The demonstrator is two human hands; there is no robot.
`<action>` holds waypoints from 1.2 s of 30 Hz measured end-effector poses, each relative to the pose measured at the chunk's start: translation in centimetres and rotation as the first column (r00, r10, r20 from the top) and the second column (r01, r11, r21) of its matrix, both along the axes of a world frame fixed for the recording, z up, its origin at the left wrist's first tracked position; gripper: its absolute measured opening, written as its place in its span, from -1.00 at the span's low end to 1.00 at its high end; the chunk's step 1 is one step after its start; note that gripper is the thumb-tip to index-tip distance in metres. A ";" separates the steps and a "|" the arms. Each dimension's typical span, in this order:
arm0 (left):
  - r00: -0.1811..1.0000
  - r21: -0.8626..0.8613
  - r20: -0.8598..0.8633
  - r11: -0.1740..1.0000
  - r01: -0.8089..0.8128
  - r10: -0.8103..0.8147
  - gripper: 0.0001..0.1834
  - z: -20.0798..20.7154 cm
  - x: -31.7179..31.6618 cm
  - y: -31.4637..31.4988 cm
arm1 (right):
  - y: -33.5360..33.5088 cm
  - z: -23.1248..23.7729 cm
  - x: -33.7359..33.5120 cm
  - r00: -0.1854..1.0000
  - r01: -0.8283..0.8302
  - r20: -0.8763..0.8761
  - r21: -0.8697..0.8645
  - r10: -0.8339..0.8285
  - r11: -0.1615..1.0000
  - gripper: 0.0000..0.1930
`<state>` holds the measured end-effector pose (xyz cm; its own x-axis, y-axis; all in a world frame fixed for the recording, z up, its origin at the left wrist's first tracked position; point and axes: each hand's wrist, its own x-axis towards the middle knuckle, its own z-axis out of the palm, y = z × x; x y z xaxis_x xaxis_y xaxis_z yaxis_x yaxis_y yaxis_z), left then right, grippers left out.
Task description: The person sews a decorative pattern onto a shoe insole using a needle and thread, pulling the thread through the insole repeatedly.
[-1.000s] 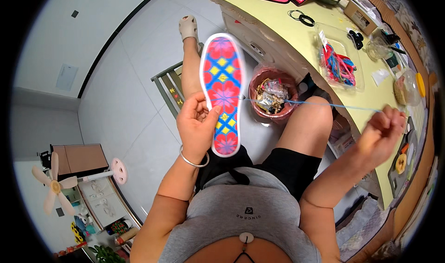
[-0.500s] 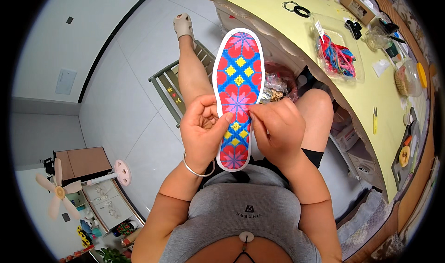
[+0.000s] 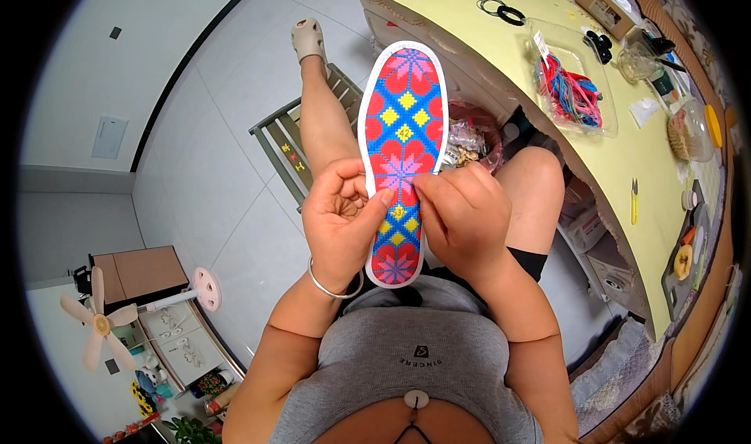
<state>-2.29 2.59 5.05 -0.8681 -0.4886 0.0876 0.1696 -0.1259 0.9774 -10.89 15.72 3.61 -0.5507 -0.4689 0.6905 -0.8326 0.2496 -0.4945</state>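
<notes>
Upright before me is an embroidered shoe insole (image 3: 407, 104), white-rimmed, with red and pink flowers, blue lattice and yellow diamonds. My left hand (image 3: 336, 221) grips its left edge, thumb pressed on the front and fingers curled at the side and behind. Across from it, my right hand (image 3: 468, 219) is closed in a pinch against the insole's front, beside the middle pink flower. Whatever sits between those fingertips is too small to make out.
On the yellow table (image 3: 583, 178) at right lie a clear plastic tray (image 3: 609, 115) of coloured thread skeins (image 3: 575, 96) and yellow thread snips (image 3: 634, 201). Under the table edge stands a bag-lined bin (image 3: 489, 135). A green slatted stool (image 3: 283, 150) stands beneath my outstretched leg.
My right fingertips have shifted slightly left, further over the insole's face. The insole's top has risen a little. My left hand keeps its grip.
</notes>
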 end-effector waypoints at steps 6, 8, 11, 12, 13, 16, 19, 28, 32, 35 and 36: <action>0.999 -0.130 0.009 0.990 -0.050 0.052 -0.69 0.1 0.0 0.3 | 0.0 0.2 0.1 1.000 -0.007 -0.014 0.024 0.007 1.000 -0.83; 0.996 -0.253 -0.006 0.964 -0.085 0.086 -0.70 -0.2 0.1 0.5 | 0.0 0.3 0.1 1.000 -0.023 -0.010 0.037 0.023 0.999 -0.83; 0.990 -0.451 -0.067 0.881 -0.143 0.126 -0.72 -1.2 0.3 0.4 | -0.1 0.5 0.1 0.999 -0.038 -0.010 0.079 0.039 0.996 -0.82; 0.987 -0.490 -0.090 0.857 -0.162 0.135 -0.72 -1.9 0.4 0.3 | -0.1 0.4 0.2 0.999 -0.039 -0.010 0.079 0.039 0.996 -0.82; 0.983 -0.527 -0.113 0.830 -0.182 0.144 -0.73 -2.2 0.4 0.2 | -0.3 0.3 0.2 0.999 -0.039 -0.010 0.078 0.040 0.996 -0.82; 0.986 -0.517 -0.104 0.840 -0.164 0.129 -0.73 -2.3 0.4 0.3 | -0.8 -0.5 0.1 0.999 -0.040 -0.024 0.043 0.041 0.998 -0.82; 0.988 -0.558 -0.085 0.815 -0.155 0.130 -0.74 -2.4 0.4 0.4 | -0.8 -1.1 0.3 0.999 -0.040 0.005 0.049 0.040 0.998 -0.84; 0.994 -0.622 -0.082 0.775 -0.111 0.076 -0.72 -1.8 -0.3 0.6 | -0.2 -0.4 0.0 0.993 0.014 0.118 -0.014 -0.012 1.000 -0.92; 0.999 -0.178 -0.037 0.984 -0.015 0.009 -0.70 -1.1 -0.1 -0.1 | 0.6 -0.6 -1.1 0.924 0.133 0.383 -0.301 -0.008 0.944 -0.95; 0.994 0.233 -0.065 0.967 0.101 -0.088 -0.69 -0.2 -0.9 -0.3 | 1.6 -1.5 -2.0 0.570 0.212 0.773 -0.467 0.280 0.858 -0.94; 0.982 0.337 -0.110 0.924 0.183 -0.154 -0.68 -0.4 -1.1 -0.3 | 1.2 -2.4 -1.8 0.359 0.184 0.827 -0.518 0.433 0.836 -0.92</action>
<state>-3.38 2.26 4.67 -0.9374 -0.3481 0.0129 0.1920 -0.4855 0.8529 -12.70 16.96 1.17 -0.9158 -0.3970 -0.0600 0.1990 -0.3191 -0.9266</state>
